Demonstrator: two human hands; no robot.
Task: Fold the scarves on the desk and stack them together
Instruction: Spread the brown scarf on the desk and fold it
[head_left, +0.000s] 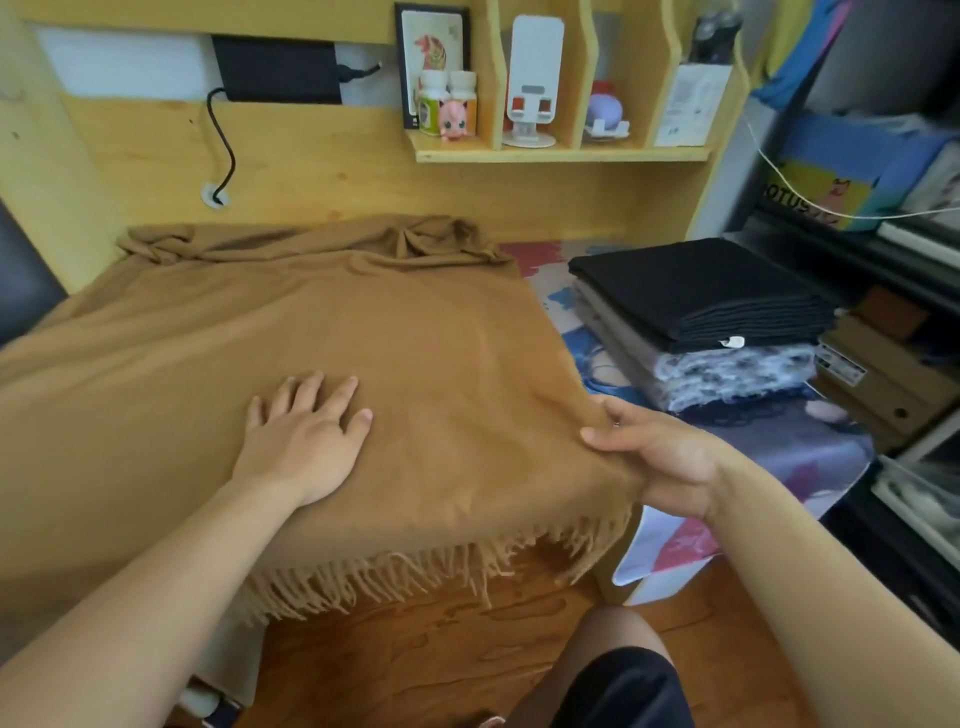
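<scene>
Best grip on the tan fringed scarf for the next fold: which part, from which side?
Probably the near fringed edge of the tan fringed scarf, taken at its corners from the person's side. That edge hangs off the desk front, so fingers can get under it. The right hand already pinches the near right corner; the left hand, lying flat on the cloth, could take the other corner.

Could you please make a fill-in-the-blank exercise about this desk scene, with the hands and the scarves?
1. The left hand lies flat, with straight fingers, on the ____ scarf.
2. The right hand pinches that scarf at its ____ edge.
3. On top of the pile of folded scarves lies a ____ one.
4. The scarf's fringe hangs over the desk's ____ edge.

Missing words: brown; right; black; front
</scene>
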